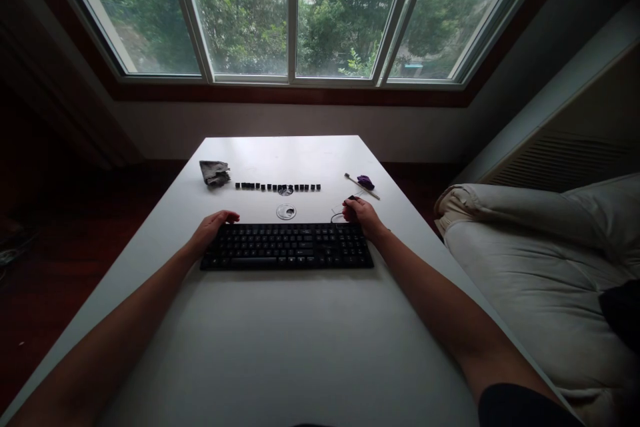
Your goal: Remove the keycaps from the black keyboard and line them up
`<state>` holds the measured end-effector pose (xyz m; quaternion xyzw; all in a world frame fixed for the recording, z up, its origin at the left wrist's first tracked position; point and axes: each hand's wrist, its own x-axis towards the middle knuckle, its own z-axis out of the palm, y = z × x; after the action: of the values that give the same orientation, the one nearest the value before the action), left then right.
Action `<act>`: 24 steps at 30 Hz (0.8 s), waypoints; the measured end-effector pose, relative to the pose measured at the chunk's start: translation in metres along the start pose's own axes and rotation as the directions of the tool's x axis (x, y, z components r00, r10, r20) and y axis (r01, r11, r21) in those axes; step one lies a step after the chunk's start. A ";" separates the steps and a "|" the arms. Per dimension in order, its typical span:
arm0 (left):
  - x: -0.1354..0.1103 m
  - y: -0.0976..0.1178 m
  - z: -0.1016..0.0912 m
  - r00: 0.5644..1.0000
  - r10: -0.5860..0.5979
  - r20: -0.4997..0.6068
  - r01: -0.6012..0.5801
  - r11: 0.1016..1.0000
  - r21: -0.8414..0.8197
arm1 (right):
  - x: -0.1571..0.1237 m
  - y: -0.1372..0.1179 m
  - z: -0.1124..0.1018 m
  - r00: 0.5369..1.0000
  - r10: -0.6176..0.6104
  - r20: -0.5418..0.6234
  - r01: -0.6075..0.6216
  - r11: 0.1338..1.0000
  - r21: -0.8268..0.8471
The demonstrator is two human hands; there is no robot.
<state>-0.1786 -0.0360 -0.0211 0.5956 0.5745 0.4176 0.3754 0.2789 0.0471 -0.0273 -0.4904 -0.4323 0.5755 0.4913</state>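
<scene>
"Wide windows (293, 13) fill the far wall, with trees beyond them, and a white worktop (300, 333) runs up toward the sill. What's on it?"

"A black keyboard (287, 246), lying crosswise near the middle with its long edge toward the person. Both bare forearms reach up to it."

"And the left hand (213, 230)?"

"Palm down on the keyboard's far left corner, fingers loosely curved over the edge. It holds nothing."

"The right hand (363, 215)?"

"At the far right corner, just beyond the keys. Its fingers are bent toward a small dark piece (351, 199) at their tips. Whether they pinch it or only touch it, I cannot tell; it's too small and dim."

"Anything behind the keyboard?"

"A round grommet (286, 211) is set in the worktop just past it, and a thin cable (336, 216) curls near the right hand. Farther back is a straight row of small black keycaps (277, 186). A crumpled grey cloth (215, 173) lies beside the row's left end, apart from it. To the right a slim brush (373, 195) lies slantwise, with a purple object (365, 181) on or against it."

"And off the worktop?"

"A pale cushion (540, 253) on the right, close to the edge."
</scene>
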 end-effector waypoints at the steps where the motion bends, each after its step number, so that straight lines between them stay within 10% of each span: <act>1: 0.003 0.002 0.003 1.000 0.000 0.002 0.000 1.000 -0.013 | 0.002 -0.001 -0.003 1.000 0.021 0.007 -0.020 0.999 -0.029; 7: 0.020 0.000 0.021 1.000 -0.006 -0.004 0.006 0.999 -0.043 | 0.015 -0.013 -0.022 0.993 0.082 -0.086 -0.087 0.995 -0.056; 11: 0.026 -0.008 0.034 0.980 -0.034 -0.198 0.033 0.999 -0.007 | 0.018 -0.026 -0.015 0.992 -0.037 -0.117 0.027 0.996 -0.084; 18: 0.026 -0.009 0.035 0.958 -0.019 -0.287 0.010 0.999 -0.032 | 0.005 -0.045 0.061 0.949 -0.144 0.281 0.220 0.940 -0.260; 24: 0.022 -0.015 -0.007 0.981 0.049 -0.189 0.027 0.925 0.380 | -0.006 -0.034 0.138 0.832 -0.201 0.516 0.362 0.902 -0.233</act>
<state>-0.1907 -0.0135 -0.0316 0.6163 0.6753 0.3566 0.1922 0.1473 0.0440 0.0269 -0.3352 -0.6965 0.5208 0.3624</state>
